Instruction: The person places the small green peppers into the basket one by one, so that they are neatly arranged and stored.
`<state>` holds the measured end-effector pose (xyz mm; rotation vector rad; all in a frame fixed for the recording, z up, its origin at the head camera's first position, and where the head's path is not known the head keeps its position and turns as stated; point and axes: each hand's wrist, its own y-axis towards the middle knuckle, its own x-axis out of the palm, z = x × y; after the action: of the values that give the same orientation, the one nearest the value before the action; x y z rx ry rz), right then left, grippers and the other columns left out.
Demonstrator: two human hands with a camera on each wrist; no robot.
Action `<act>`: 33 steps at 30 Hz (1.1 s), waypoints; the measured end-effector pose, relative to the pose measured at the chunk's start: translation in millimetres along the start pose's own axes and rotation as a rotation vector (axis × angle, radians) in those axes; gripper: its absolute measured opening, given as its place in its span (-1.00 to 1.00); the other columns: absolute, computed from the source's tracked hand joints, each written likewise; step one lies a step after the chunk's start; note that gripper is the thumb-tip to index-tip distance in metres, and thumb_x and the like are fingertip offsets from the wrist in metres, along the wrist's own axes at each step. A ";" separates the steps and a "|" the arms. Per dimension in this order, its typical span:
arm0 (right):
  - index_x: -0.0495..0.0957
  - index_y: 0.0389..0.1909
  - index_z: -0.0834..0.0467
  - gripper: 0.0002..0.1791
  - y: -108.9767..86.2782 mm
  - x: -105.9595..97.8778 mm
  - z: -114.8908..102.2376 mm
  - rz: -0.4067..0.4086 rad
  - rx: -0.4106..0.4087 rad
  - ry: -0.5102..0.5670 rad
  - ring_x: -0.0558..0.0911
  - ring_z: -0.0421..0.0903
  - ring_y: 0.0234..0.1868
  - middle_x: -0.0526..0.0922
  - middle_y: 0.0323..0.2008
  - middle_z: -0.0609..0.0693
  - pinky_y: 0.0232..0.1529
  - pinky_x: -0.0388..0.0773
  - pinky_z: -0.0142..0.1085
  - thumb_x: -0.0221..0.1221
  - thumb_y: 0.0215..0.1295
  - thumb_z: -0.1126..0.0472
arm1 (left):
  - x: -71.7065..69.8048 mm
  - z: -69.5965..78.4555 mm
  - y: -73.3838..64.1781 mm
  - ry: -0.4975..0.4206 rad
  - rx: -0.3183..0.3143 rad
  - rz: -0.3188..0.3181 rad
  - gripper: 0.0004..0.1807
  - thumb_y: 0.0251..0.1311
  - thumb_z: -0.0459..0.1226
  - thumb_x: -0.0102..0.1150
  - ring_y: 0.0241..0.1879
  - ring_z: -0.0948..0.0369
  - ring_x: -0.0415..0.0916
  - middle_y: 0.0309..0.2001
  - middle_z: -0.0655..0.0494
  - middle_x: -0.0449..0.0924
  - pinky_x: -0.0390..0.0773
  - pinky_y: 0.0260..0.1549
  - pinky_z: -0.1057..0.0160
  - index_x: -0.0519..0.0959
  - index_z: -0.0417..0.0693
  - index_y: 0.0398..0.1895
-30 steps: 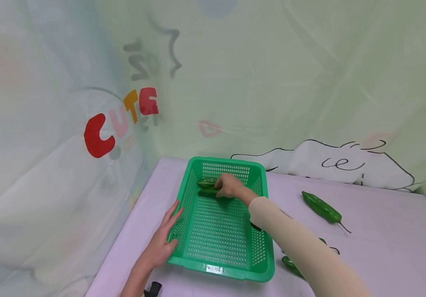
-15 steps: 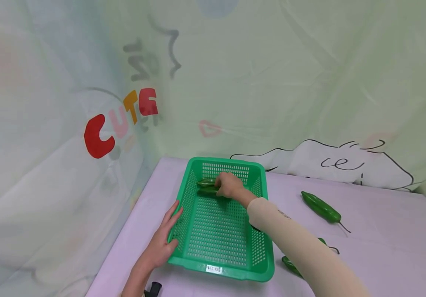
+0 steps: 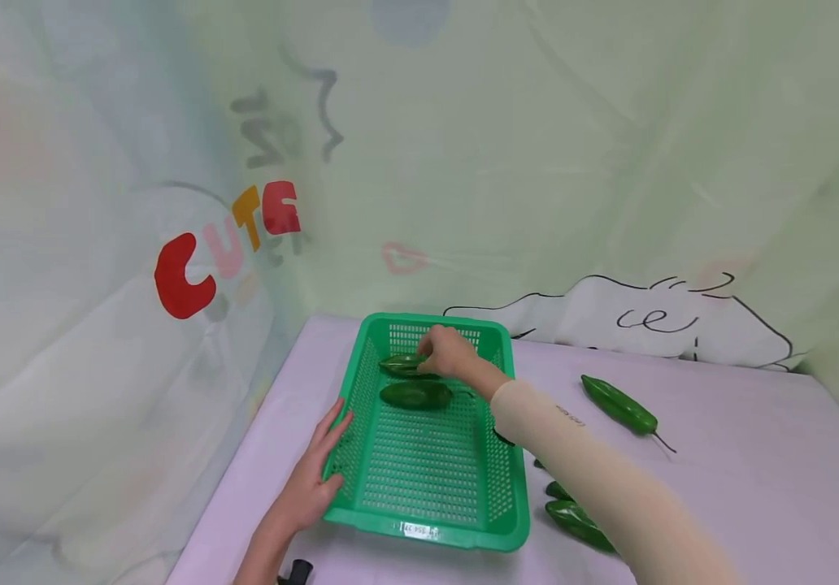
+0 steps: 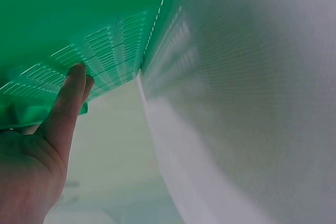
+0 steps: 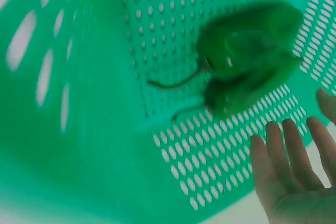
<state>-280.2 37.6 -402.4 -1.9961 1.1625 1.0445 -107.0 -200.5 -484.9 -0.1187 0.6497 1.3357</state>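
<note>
Reaching into the green plastic basket (image 3: 423, 473), the right hand (image 3: 449, 354) has straight, spread fingers and holds nothing. Two green chili peppers (image 3: 415, 396) lie inside, near it. The left hand (image 3: 308, 487) touches the basket's side with straight fingers.

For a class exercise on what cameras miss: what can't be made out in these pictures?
Head view: how many peppers lie right of the basket; the right sleeve covers part of them.
Head view: part of the far pepper, hidden by the right hand.
Head view: print on the label, too small.
Left wrist view: the basket's inside, hidden by its wall.
Right wrist view: fine detail on the peppers inside, blurred.
</note>
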 end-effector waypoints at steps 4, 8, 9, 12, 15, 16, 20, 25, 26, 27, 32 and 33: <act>0.60 0.08 0.34 -0.60 -7.7 -18.4 -0.2 0.021 -0.056 0.043 0.60 0.15 0.10 0.65 0.04 0.23 0.04 0.55 -0.03 0.28 0.24 0.28 | 1.1 -1.1 -0.5 -0.002 -0.009 0.004 -0.02 -0.19 -0.65 -0.06 0.52 -0.12 -0.18 0.58 -0.01 -0.17 0.01 0.26 -0.40 0.11 -0.23 0.52; 0.58 0.07 0.40 -0.60 -15.4 -33.3 6.2 0.072 -0.149 0.097 0.60 0.18 0.08 0.64 0.03 0.28 0.06 0.55 -0.06 0.25 0.26 0.29 | 1.5 -2.1 -1.9 -0.020 -0.024 0.004 0.00 -0.19 -0.67 -0.07 0.53 -0.12 -0.22 0.58 -0.01 -0.18 -0.01 0.26 -0.41 0.11 -0.20 0.52; 0.57 0.08 0.42 -0.60 -18.2 -36.5 8.1 0.086 -0.166 0.127 0.61 0.20 0.07 0.63 0.04 0.29 0.06 0.55 -0.07 0.24 0.26 0.29 | 1.6 -2.2 -2.1 -0.023 -0.024 0.003 0.00 -0.19 -0.67 -0.07 0.53 -0.13 -0.22 0.58 -0.02 -0.18 -0.01 0.26 -0.41 0.10 -0.21 0.52; 0.55 0.09 0.45 -0.59 -26.8 -46.3 16.6 0.126 -0.204 0.213 0.62 0.25 0.04 0.59 0.08 0.33 0.03 0.57 -0.08 0.23 0.27 0.31 | 1.7 -1.9 -2.1 -0.021 -0.028 -0.002 0.00 -0.20 -0.67 -0.07 0.53 -0.13 -0.23 0.58 -0.02 -0.18 -0.02 0.27 -0.41 0.11 -0.21 0.52; 0.51 0.14 0.45 -0.56 -36.3 -55.2 26.0 0.152 -0.217 0.280 0.62 0.28 0.06 0.55 0.14 0.35 0.04 0.57 -0.04 0.22 0.28 0.32 | 1.8 -1.8 -1.2 -0.014 -0.030 -0.008 0.00 -0.20 -0.67 -0.06 0.53 -0.12 -0.23 0.58 -0.01 -0.18 -0.03 0.27 -0.40 0.11 -0.20 0.52; 0.51 0.16 0.44 -0.55 -39.1 -57.8 29.9 0.164 -0.216 0.289 0.62 0.28 0.06 0.55 0.14 0.34 0.04 0.57 -0.03 0.21 0.29 0.32 | 1.8 -1.7 -0.8 -0.013 -0.030 -0.009 0.01 -0.20 -0.67 -0.06 0.53 -0.12 -0.23 0.58 -0.01 -0.18 -0.03 0.28 -0.40 0.11 -0.19 0.52; 0.50 0.19 0.39 -0.55 -49.9 -64.8 43.4 0.225 -0.202 0.284 0.63 0.27 0.05 0.54 0.17 0.33 0.02 0.58 0.01 0.21 0.30 0.31 | 1.7 -1.2 1.3 -0.014 -0.028 -0.009 0.00 -0.19 -0.68 -0.07 0.53 -0.11 -0.23 0.58 0.00 -0.18 -0.04 0.28 -0.39 0.11 -0.17 0.53; 0.49 0.20 0.39 -0.54 -66.8 -67.6 65.0 0.292 -0.183 0.280 0.60 0.31 0.09 0.52 0.19 0.33 0.00 0.58 0.06 0.19 0.32 0.30 | 2.2 0.7 0.1 -0.024 -0.031 -0.008 0.00 -0.18 -0.68 -0.07 0.53 -0.12 -0.24 0.58 0.00 -0.18 -0.03 0.27 -0.40 0.10 -0.18 0.53; 0.49 0.20 0.39 -0.54 -70.2 -68.3 71.1 0.301 -0.177 0.282 0.59 0.32 0.10 0.52 0.19 0.33 -0.01 0.58 0.07 0.19 0.32 0.30 | 2.4 0.7 -0.3 -0.025 -0.029 -0.008 0.00 -0.18 -0.68 -0.08 0.53 -0.12 -0.24 0.58 -0.01 -0.18 -0.02 0.27 -0.40 0.10 -0.18 0.53; 0.49 0.20 0.40 -0.55 -73.6 -69.1 77.7 0.308 -0.171 0.281 0.58 0.33 0.10 0.52 0.19 0.34 -0.01 0.58 0.08 0.19 0.32 0.30 | 2.4 0.6 -0.8 -0.024 -0.026 -0.008 0.00 -0.18 -0.68 -0.08 0.53 -0.13 -0.24 0.58 -0.01 -0.18 -0.02 0.27 -0.40 0.10 -0.19 0.53; 0.49 0.19 0.42 -0.54 -94.4 -73.7 112.8 0.316 -0.124 0.245 0.55 0.37 0.13 0.51 0.20 0.35 0.01 0.56 0.11 0.19 0.32 0.28 | 2.2 -0.8 -1.0 -0.012 -0.014 -0.004 -0.01 -0.19 -0.68 -0.09 0.52 -0.13 -0.22 0.58 -0.03 -0.16 -0.01 0.27 -0.40 0.11 -0.20 0.52; 0.49 0.19 0.42 -0.54 -100.0 -74.7 119.5 0.309 -0.111 0.233 0.54 0.38 0.13 0.50 0.20 0.36 0.01 0.55 0.12 0.19 0.33 0.27 | 2.4 -0.8 -0.9 -0.011 -0.016 -0.006 -0.01 -0.19 -0.67 -0.09 0.52 -0.13 -0.22 0.58 -0.03 -0.16 -0.02 0.27 -0.39 0.11 -0.21 0.52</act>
<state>-253.3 207.8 -389.5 -2.1121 1.6095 1.0637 -106.3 -199.0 -487.0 -0.1258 0.6291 1.3350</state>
